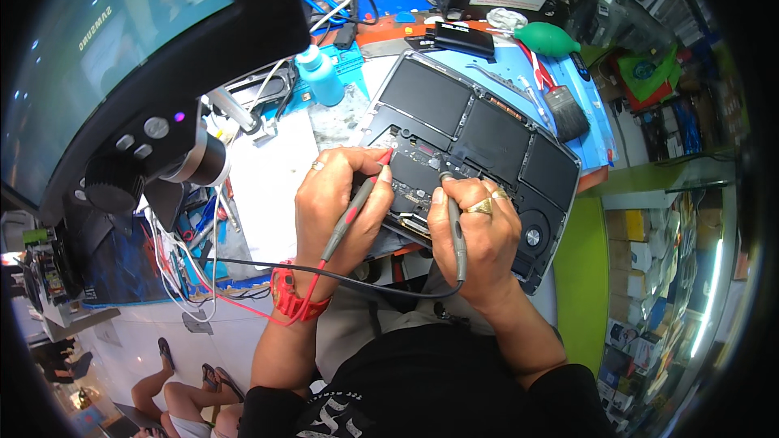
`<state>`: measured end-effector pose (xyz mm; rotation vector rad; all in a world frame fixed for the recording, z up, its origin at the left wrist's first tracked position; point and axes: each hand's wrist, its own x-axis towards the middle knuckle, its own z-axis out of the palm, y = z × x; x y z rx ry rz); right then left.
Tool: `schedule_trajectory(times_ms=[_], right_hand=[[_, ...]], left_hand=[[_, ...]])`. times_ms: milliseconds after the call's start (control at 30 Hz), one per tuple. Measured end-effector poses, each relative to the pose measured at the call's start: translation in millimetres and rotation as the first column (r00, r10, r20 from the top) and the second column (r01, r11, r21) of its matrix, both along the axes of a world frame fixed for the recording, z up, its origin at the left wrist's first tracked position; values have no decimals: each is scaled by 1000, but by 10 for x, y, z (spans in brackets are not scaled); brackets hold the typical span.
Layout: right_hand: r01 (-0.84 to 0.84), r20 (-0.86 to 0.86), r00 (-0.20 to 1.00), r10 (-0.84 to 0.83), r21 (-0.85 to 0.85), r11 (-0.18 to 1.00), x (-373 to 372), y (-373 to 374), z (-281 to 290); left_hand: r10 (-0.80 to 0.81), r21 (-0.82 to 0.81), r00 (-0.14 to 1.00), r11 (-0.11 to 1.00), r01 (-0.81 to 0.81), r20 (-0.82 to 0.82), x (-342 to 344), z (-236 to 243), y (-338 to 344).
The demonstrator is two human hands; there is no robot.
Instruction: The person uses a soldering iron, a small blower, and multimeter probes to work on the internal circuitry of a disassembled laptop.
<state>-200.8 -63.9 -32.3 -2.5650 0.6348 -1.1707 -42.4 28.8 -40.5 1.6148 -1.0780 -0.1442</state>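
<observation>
An opened laptop (503, 146) lies tilted on the bench in front of me, its black battery cells, circuit board (418, 164) and a round fan (533, 236) bare. My left hand (334, 207) is closed around a grey and red multimeter probe (351, 215), its red tip at the left part of the board. In my right hand (479, 227), closed too, is a grey multimeter probe (458, 235) with a black lead, pointing down at the middle of the board. Whether either tip touches metal is too small to tell.
A large screen device (122, 49) with knobs looms at the left. Behind the laptop are a blue bottle (320, 77), a green air blower (548, 39), a brush (565, 112) and tweezers (497, 77). White paper (280, 186) lies left. The probe leads cross my left wrist.
</observation>
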Motion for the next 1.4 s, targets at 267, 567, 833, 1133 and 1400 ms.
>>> schedule_trajectory(times_ms=[267, 567, 833, 1133, 1400], right_hand=[[13, -33, 999, -13, 6, 1000, -5, 10, 22], [-15, -20, 1000, 14, -40, 999, 13, 2, 14], [-7, -50, 999, 6, -7, 1000, 26, 73, 60], [105, -113, 988, -102, 23, 994, -28, 67, -5], [148, -105, 985, -135, 126, 981, -36, 92, 1]], left_hand=[[-24, 47, 997, 999, 20, 80, 32, 15, 40], [-21, 50, 996, 999, 16, 90, 47, 0, 58], [-3, -15, 989, 1000, 5, 147, 81, -11, 64], [43, -71, 983, 997, -30, 179, 51, -98, 45], [98, -97, 973, 992, -79, 211, 22, -119, 68]])
